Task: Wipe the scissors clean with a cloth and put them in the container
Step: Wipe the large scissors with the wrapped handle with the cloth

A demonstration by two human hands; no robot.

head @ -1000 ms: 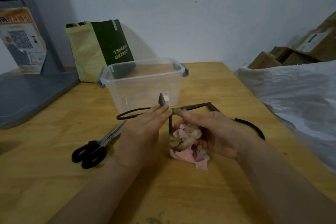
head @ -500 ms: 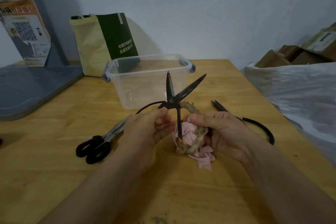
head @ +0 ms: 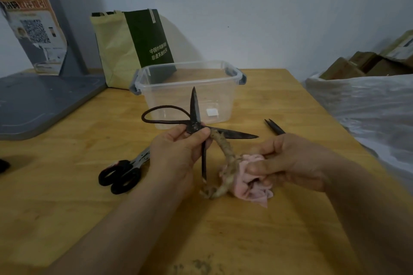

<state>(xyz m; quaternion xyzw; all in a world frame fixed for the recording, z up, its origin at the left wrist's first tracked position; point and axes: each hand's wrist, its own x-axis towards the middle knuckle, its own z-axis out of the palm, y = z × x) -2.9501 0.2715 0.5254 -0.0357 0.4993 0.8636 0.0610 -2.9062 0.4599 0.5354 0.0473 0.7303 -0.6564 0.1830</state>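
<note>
Before the container [head: 154, 82], the left hand [head: 178, 152] is pinching the open scissors [head: 194, 107]; the right hand [head: 290, 161] is clutching the cloth [head: 250, 187] — and hiding the handles of another pair [head: 274, 127].

We see a wood table [head: 67, 207] | on it: clear box [head: 169, 100], black scissors [head: 121, 174], dark scissors [head: 274, 127], yellow-green bag [head: 116, 51], grey board [head: 44, 98]

Dark matt iron scissors [head: 196, 118]; clear glossy plastic container [head: 190, 94]; pink cloth [head: 252, 181]; smooth wooden table [head: 67, 196].
</note>
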